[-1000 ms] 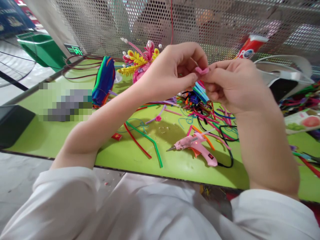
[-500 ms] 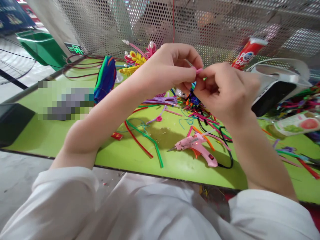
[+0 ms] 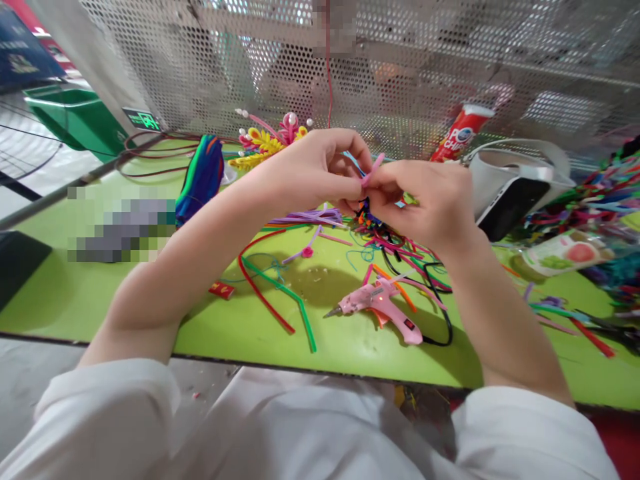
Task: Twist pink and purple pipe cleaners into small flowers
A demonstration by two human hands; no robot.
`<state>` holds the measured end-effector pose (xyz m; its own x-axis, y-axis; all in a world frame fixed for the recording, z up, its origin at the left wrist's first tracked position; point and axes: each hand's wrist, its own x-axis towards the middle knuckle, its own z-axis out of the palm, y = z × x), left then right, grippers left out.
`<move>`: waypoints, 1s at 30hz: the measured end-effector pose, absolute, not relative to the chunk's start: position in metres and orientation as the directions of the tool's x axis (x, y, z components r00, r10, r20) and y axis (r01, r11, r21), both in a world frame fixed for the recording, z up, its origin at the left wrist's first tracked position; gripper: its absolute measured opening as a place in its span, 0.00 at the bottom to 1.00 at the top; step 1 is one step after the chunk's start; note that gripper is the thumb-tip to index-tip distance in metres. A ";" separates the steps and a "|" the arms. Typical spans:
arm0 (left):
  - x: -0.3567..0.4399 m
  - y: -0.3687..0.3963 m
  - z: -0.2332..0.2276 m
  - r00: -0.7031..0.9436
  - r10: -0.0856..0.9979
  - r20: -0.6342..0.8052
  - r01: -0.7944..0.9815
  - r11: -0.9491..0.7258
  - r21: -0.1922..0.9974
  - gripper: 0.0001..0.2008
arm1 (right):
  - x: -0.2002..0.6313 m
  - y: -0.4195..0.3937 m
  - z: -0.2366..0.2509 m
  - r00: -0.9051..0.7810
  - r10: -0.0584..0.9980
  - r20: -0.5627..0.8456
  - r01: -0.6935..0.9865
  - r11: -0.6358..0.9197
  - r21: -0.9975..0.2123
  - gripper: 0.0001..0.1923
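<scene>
A short pink pipe cleaner [image 3: 374,169] is pinched between the fingertips of both hands, raised above the table. My left hand [image 3: 333,167] grips its lower end, fingers curled and closed. From the other side my right hand [image 3: 420,197] closes on it with thumb and forefinger, and one end sticks up between the hands. Below them on the table lies a pink hot glue gun [image 3: 383,303], its nozzle facing left. A purple pipe cleaner with a small pink rose [image 3: 307,253] rests near the middle. Bent green [image 3: 285,290] and red pipe cleaners lie to the left.
A bundle of blue and green pipe cleaners [image 3: 200,177] and yellow-pink pipe-cleaner flowers [image 3: 263,150] stand behind my left arm. At right are a red chips can [image 3: 461,133], a phone [image 3: 515,200] leaning on a white bag, a bottle [image 3: 563,252] and scissors [image 3: 613,327].
The pink pipe cleaner shows more of its length, now tilted upward between my fingers. The view has shifted, so both hands appear lower and further left. Both keep their pinch.
</scene>
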<state>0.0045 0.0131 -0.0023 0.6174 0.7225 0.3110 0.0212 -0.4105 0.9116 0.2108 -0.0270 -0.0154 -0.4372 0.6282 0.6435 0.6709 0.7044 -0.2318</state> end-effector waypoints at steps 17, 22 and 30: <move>0.012 0.011 -0.008 0.491 0.650 0.580 0.231 -0.740 0.632 0.04 | 0.196 -0.025 -0.008 -0.119 0.909 0.400 0.211 0.416 -0.885 0.11; 0.008 0.004 -0.003 0.542 0.603 0.586 0.305 -0.791 0.531 0.05 | 0.205 -0.025 -0.003 -0.261 0.935 0.240 0.124 0.279 -0.952 0.13; 0.027 0.003 -0.029 0.345 0.533 0.772 0.414 -0.825 0.385 0.11 | 0.195 -0.019 -0.007 -0.186 0.972 0.145 -0.147 0.118 -0.982 0.16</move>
<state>0.0274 0.0032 -0.0285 0.3450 0.5335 0.7722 0.4143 -0.8248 0.3847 0.1952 -0.0187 -0.0067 -0.1858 0.9718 0.1449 -0.1469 0.1183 -0.9821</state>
